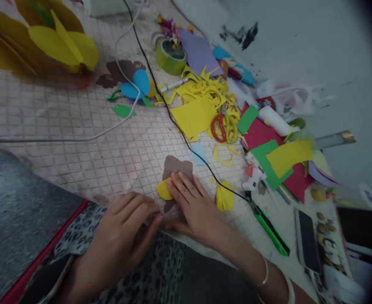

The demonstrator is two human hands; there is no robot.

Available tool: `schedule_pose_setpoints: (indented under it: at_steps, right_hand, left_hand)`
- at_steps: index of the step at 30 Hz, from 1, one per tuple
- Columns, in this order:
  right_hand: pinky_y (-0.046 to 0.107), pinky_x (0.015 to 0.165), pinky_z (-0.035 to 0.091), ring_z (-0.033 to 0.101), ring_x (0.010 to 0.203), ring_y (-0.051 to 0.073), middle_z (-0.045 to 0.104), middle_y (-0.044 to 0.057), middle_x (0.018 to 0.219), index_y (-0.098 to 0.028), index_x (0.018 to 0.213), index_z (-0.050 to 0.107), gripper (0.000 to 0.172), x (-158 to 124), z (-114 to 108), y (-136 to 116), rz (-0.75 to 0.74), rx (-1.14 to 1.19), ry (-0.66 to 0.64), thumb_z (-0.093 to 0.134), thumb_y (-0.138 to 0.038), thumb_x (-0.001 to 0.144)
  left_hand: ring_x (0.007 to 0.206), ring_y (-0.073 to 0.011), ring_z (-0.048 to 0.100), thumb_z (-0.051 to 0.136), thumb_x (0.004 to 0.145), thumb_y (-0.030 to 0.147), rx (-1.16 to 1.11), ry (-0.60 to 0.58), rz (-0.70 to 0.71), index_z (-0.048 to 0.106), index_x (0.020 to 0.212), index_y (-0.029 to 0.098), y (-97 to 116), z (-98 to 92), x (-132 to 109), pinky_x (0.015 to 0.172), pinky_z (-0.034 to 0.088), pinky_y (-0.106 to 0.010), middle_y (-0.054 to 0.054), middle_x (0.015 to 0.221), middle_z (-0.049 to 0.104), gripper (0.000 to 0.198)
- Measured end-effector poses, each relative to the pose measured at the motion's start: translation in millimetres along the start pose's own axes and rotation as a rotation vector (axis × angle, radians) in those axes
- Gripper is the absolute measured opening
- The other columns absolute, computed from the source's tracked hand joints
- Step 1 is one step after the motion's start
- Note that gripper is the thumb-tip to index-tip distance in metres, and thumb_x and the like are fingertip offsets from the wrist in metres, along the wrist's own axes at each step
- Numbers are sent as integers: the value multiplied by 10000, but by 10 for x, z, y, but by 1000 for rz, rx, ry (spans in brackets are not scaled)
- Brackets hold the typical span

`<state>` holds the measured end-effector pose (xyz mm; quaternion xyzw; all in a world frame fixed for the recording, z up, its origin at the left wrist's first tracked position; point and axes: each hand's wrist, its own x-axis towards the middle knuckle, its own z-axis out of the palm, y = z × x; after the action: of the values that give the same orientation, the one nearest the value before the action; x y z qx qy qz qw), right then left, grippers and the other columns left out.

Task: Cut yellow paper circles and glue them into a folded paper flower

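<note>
My right hand lies flat with its fingers stretched out, pressing on a yellow paper piece. Part of that piece is hidden under the fingers. Beneath it a brown stain marks the checked cloth. Just to the left, my left hand hovers near the cloth's front edge, fingers curled and thumb close to the fingertips. Whatever it pinches, if anything, cannot be made out. Folded yellow paper petals sit right of my right hand, and a light blue paper petal lies beyond it.
Yellow scraps, scissors, green tape and coloured sheets clutter the right side. A black cable runs to a glue gun. A phone lies at right. Large yellow paper flowers stand at upper left.
</note>
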<state>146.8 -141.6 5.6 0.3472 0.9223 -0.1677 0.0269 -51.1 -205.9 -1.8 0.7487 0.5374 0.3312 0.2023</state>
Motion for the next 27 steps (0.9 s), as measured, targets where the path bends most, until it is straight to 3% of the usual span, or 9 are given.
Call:
schedule_pose_setpoints:
  at_steps: [3, 5, 8, 11, 14, 19, 23, 27]
  right_hand:
    - [493, 1154, 275, 298, 1410, 242, 422, 113, 1490, -119, 1458, 331, 556, 28, -84, -6, 72, 40, 144, 428, -358, 966]
    - [467, 1147, 293, 349, 1376, 234, 469, 117, 1455, -108, 1423, 394, 477, 60, -70, -13, 115, 32, 231, 395, -248, 968]
    - [451, 1103, 345, 441, 1273, 255, 571, 118, 1337, -115, 1328, 515, 399, 88, 7, -31, 150, 20, 286, 424, -199, 949]
    - [442, 958, 455, 531, 1075, 265, 654, 118, 1094, -134, 1153, 622, 277, 39, 54, -46, 301, 80, 369, 507, -183, 906]
    - [424, 847, 504, 567, 929, 245, 657, 89, 946, -149, 1040, 632, 205, -91, 74, -43, 443, 206, 455, 563, -134, 848]
    - [480, 951, 474, 553, 1101, 261, 623, 131, 1150, -174, 1203, 551, 326, -324, 198, -98, 542, 159, 684, 480, -153, 886]
    - [485, 1004, 447, 530, 1177, 262, 609, 129, 1254, -173, 1285, 516, 379, -375, 316, -204, 523, 124, 631, 485, -193, 908]
    - [494, 1035, 416, 489, 1223, 273, 574, 137, 1320, -143, 1327, 495, 424, -308, 334, -223, 552, 122, 590, 505, -236, 914]
  left_hand:
    - [1147, -242, 570, 529, 882, 187, 152, -93, 142, 548, 1213, 194, -58, 92, -17, 951, 396, -420, -67, 1236, 656, 332]
    - [1241, -243, 517, 524, 894, 217, 217, -125, 192, 493, 1312, 205, -108, 124, -30, 1038, 315, -442, -67, 1348, 591, 419]
    - [1251, -219, 523, 516, 909, 253, 230, -96, 234, 518, 1298, 211, -171, 123, -38, 1107, 230, -428, -56, 1349, 594, 391]
    - [1230, -214, 548, 507, 907, 248, 224, -83, 273, 550, 1269, 215, -187, 121, -9, 1134, 211, -437, -54, 1314, 623, 366]
    - [1229, -216, 550, 498, 897, 229, 225, -126, 370, 542, 1289, 217, -144, 177, 38, 1141, 217, -443, -55, 1314, 623, 394]
    - [1233, -210, 543, 474, 903, 216, 198, -117, 432, 579, 1245, 216, -79, 278, 184, 1130, 233, -425, -49, 1321, 618, 358]
    - [1191, -270, 561, 480, 905, 206, 264, -99, 349, 575, 1242, 194, -202, 213, 464, 1062, 299, -502, -87, 1279, 639, 350]
    - [1031, -248, 608, 507, 890, 206, 272, -166, 331, 672, 1010, 230, -291, 164, 688, 937, 406, -458, -59, 1097, 700, 206]
